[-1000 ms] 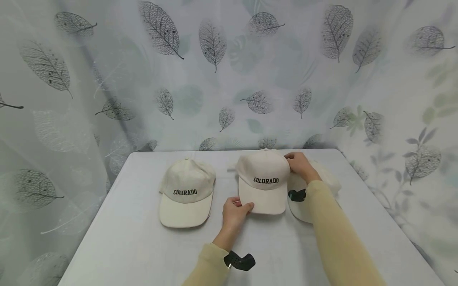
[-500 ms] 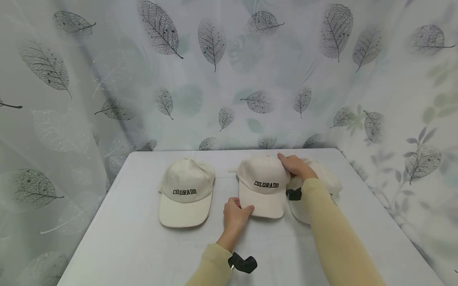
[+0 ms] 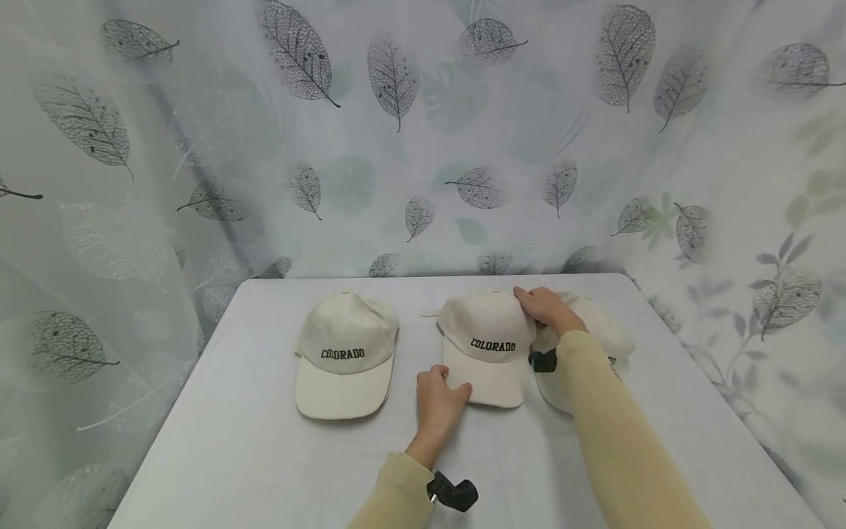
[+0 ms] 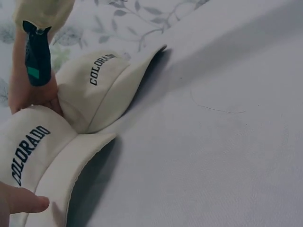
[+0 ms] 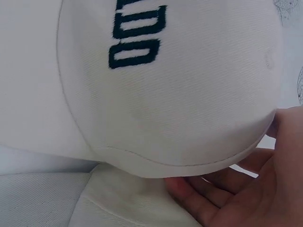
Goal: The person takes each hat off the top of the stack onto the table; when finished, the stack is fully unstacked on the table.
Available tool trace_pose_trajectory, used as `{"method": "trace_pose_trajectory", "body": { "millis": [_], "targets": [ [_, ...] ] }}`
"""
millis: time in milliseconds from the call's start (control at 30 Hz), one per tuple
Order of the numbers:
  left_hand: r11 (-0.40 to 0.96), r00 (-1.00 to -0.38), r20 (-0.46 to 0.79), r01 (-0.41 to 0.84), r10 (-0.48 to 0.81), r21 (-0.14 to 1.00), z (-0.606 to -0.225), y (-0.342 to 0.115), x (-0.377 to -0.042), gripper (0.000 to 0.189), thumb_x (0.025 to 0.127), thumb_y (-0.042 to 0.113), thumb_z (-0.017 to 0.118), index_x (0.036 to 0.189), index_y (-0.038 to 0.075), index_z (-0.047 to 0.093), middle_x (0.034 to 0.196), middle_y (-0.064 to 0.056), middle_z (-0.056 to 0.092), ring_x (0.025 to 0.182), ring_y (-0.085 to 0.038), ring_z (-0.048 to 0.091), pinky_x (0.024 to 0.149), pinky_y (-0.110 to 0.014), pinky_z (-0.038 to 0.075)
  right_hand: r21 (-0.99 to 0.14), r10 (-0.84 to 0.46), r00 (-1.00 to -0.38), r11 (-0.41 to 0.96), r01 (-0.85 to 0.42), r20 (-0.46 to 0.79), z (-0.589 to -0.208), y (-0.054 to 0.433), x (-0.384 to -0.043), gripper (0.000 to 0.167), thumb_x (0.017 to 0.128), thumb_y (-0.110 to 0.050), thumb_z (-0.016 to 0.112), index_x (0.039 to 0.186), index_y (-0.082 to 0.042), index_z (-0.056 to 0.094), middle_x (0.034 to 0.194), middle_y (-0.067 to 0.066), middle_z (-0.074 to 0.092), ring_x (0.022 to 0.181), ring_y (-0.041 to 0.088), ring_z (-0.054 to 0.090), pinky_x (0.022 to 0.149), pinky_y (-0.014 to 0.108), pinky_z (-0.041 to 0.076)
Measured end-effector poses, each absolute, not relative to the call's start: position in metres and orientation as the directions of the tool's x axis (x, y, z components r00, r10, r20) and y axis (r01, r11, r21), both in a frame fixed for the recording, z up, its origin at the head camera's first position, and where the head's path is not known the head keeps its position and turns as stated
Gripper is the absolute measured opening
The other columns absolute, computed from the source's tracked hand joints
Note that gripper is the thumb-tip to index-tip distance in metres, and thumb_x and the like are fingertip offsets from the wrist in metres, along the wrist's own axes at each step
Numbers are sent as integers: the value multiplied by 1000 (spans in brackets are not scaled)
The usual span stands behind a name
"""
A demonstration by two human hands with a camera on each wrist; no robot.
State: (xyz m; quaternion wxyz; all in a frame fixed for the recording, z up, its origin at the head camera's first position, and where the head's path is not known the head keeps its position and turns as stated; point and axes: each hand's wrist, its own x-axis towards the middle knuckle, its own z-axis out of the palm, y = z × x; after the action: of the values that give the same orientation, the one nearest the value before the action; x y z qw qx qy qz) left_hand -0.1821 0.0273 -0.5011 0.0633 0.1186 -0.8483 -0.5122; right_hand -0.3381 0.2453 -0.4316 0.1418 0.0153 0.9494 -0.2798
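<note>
Three pale caps lettered COLORADO are in the head view. The middle cap (image 3: 485,323) sits on the white table between my hands. My left hand (image 3: 440,402) is at the left side of its brim, with the thumb (image 4: 31,201) extended over the brim and the fingers spread from it. My right hand (image 3: 550,307) holds the crown's right side, its fingers (image 5: 222,184) curled beneath the lower edge and part of the thumb hidden behind the crown. Next to that hand lies the right cap (image 3: 604,330), partly covered by my forearm.
The left cap (image 3: 346,360) lies apart from the other two. A white cloth covers the table (image 3: 264,470), and a leaf-printed curtain (image 3: 370,147) hangs behind and beside it. Both wrists carry black devices.
The middle cap has come down slightly toward the table's front, and my right hand has shifted left along its crown. My left thumb and fingers have spread apart at the brim.
</note>
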Motion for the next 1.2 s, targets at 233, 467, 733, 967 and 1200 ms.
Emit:
{"method": "trace_pose_trajectory", "body": {
  "millis": [233,467,733,967,1200],
  "targets": [
    [368,-967,-50,-142,-248,919,-493,0,-180,46,79,22,81,116,-1,64,104,-14,57,89,-23,55,76,-39,48,-577,-11,-1000,816,-18,16,-416,217,-341,53,106,-38,37,126,6,57,125,27,58,115,43,53,95,54,45],
    [233,-968,-59,-117,-244,965,-464,-71,-176,52,85,26,79,126,1,61,122,-18,61,104,-28,63,84,-40,54,-592,-60,-933,758,-275,356,-409,148,-350,32,98,-26,59,111,2,67,110,17,67,103,32,60,91,45,48],
    [166,-940,-109,-170,-324,971,-445,-159,-161,55,92,32,72,136,4,56,133,-13,58,111,-28,63,92,-39,51,-676,-240,-946,661,-325,219,-433,62,-340,36,95,-30,67,117,-2,69,116,13,68,108,28,60,92,40,49],
    [288,-886,-136,-284,-443,915,-464,-206,-145,59,94,37,67,139,2,51,137,-20,53,121,-37,55,96,-50,49,-757,-241,-970,628,-179,29,-455,21,-330,42,95,-33,65,122,-2,67,119,11,65,109,26,58,90,39,50],
    [329,-866,-211,-383,-454,863,-484,-221,-136,65,94,37,66,138,-6,47,137,-31,47,124,-46,48,98,-56,45,-782,-186,-982,618,-84,-41,-466,12,-328,40,95,-35,63,118,-2,68,116,13,66,106,27,61,88,40,52]
  ]
}}
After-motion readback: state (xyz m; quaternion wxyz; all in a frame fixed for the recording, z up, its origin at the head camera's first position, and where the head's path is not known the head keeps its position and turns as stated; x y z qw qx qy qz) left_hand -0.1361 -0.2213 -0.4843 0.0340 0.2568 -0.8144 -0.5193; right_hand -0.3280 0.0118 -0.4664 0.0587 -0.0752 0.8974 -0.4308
